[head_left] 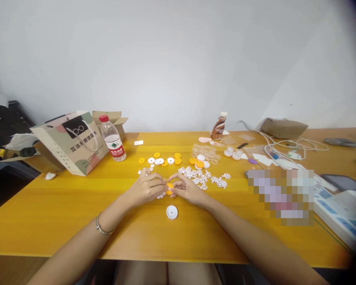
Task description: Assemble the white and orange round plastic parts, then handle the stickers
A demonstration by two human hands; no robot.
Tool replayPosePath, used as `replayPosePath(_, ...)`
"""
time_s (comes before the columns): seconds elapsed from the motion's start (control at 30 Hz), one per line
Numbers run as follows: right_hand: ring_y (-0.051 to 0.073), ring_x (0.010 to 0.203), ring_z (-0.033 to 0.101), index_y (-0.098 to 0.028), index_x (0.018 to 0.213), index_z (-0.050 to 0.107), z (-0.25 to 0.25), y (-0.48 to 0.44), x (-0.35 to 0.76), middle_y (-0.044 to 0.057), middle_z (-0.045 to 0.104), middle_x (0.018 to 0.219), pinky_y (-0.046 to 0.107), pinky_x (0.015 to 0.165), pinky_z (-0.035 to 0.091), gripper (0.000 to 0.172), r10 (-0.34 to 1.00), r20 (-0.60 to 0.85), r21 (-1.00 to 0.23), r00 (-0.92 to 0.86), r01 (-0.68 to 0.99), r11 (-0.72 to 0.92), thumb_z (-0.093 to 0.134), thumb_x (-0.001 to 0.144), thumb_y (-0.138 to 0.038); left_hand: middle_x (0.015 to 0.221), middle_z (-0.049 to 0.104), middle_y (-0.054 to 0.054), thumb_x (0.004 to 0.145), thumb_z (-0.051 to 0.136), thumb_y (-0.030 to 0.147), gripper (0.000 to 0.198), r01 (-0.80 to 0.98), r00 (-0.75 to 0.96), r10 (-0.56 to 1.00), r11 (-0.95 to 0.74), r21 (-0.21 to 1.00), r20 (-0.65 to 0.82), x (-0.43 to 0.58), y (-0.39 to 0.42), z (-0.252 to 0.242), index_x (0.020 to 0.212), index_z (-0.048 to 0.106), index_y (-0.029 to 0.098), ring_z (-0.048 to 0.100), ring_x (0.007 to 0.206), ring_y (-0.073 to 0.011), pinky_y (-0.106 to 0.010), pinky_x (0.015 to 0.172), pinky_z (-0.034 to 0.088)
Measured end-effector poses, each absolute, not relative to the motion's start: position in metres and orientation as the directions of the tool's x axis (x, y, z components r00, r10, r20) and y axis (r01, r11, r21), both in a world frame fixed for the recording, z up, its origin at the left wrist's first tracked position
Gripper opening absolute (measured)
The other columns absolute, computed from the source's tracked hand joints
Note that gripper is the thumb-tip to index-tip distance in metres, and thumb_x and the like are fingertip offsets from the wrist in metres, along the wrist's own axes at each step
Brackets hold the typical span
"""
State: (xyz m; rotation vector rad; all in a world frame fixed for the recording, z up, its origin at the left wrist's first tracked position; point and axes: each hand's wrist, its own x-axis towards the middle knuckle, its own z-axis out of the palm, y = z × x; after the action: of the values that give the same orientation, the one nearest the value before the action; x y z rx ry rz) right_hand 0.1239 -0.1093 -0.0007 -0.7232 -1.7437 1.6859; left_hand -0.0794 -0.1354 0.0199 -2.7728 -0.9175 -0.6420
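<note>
An orange round plastic disc (169,189) is pinched between my two hands above the middle of the table. My left hand (148,186) grips its left side, fingers bent over it. From the right, my right hand (186,189) holds the other edge with thumb and fingers. Closer to me lies a white round disc (172,212) with a raised rim and a small centre hole. Small white pieces (160,195) lie partly hidden under my left hand. White openwork plastic pieces (200,176) are scattered just beyond my right hand.
Orange and white discs (158,161) lie farther back, beside clear plastic cups (206,152). A paper bag (80,144) and a water bottle (114,140) stand at left. A brown drink bottle (218,126) stands at back right, near white cables (273,152).
</note>
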Motion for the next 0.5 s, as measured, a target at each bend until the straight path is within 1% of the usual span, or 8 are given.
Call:
replayPosePath(0.1,0.012,0.065,0.062,-0.019,0.094,0.047,0.0006,-0.1085,0.1249,-0.001,0.062,0.070,0.030,0.069,0.047,0.032,0.740,0.053,-0.999,-0.671,-0.026,0.047,0.062,0.070,-0.035,0.095,0.066,-0.004,0.086,0.044,0.023,0.019,0.603,0.726,0.532,-0.797,-0.029,0.436,-0.0798,-0.1350,0.0203,0.094,0.061,0.025,0.053,0.095,-0.0174,-0.033,0.074,0.025)
replayPosePath(0.37,0.013,0.067,0.063,-0.018,0.088,0.050,-0.0067,-0.1039,0.1251,0.002,0.065,0.076,0.032,0.071,0.048,0.029,0.766,0.081,-0.996,-0.637,-0.082,0.037,0.064,0.069,-0.034,0.104,0.062,-0.006,0.085,0.043,0.026,0.021,0.602,0.761,0.522,-0.789,-0.120,0.384,-0.0791,-0.1355,0.0265,0.098,0.059,0.024,0.049,0.100,-0.0212,-0.036,0.078,0.024)
replayPosePath(0.5,0.013,0.067,0.063,-0.017,0.088,0.050,-0.0083,-0.1032,0.1245,0.003,0.065,0.079,0.032,0.071,0.048,0.029,0.764,0.090,-0.995,-0.639,-0.098,0.035,0.064,0.069,-0.034,0.102,0.062,-0.006,0.084,0.044,0.027,0.018,0.613,0.744,0.534,-0.784,-0.094,0.403,-0.0778,-0.1344,0.0257,0.093,0.059,0.023,0.050,0.097,-0.0211,-0.037,0.078,0.023)
